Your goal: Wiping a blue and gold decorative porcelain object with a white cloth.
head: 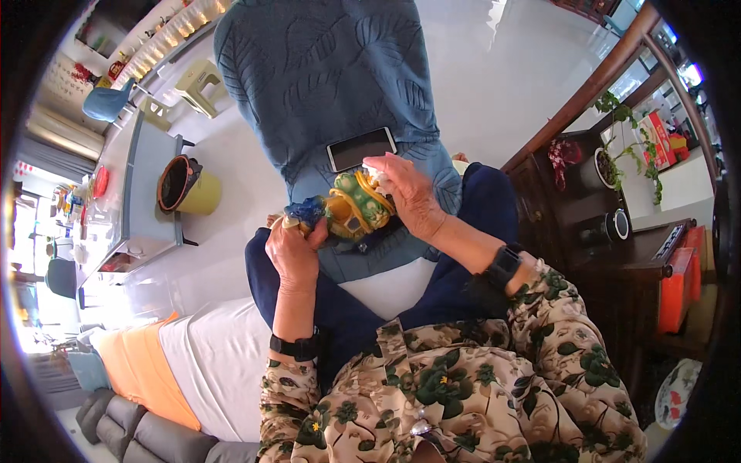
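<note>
My left hand grips the blue end of a glossy figurine, which looks ceramic and is green and yellow along its body. It lies tilted above my lap, its far end toward the right. My right hand presses a crumpled white tissue or cloth against that right end; the fingers partly cover it. Just beyond the figurine, a smartphone with a dark screen rests on a blue leaf-patterned seat cover. The figurine's underside is hidden.
A yellow bin with a dark liner stands on the floor at left, beside a low cabinet. Pale plastic stools stand farther off. Dark wooden furniture holding potted plants is close on my right. A grey sofa is behind left.
</note>
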Demonstrator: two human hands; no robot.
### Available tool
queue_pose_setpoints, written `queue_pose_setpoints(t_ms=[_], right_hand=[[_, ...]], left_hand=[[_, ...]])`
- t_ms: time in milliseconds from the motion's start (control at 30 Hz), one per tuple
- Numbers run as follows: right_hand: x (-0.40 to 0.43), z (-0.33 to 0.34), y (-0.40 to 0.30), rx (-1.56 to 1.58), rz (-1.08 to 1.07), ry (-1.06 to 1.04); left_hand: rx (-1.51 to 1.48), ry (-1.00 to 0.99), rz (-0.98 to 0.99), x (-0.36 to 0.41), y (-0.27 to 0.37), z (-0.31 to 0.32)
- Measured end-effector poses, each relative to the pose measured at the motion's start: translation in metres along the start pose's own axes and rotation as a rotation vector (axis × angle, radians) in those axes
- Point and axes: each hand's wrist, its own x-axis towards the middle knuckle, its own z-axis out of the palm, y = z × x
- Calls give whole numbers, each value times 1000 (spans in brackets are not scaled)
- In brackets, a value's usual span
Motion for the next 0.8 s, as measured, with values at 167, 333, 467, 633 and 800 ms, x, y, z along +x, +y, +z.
queue_pose_setpoints(t_ms=[167,333,467,633,800], right_hand=[[1,-7,22,-222,-184,-24],[-13,-23,33,158,223,143],[2,-19,46,49,180,245],[-14,1,73,166,391,182],[-20,-5,69,970,803,-5]], left_hand=[[-4,-30,-25,0,4,-1],[18,-21,-36,2,-6,4],[-21,-36,-92,3,-5,2],[-66,-39,-127,4,-11,3],[-38,-31,-148,6,-11,5]])
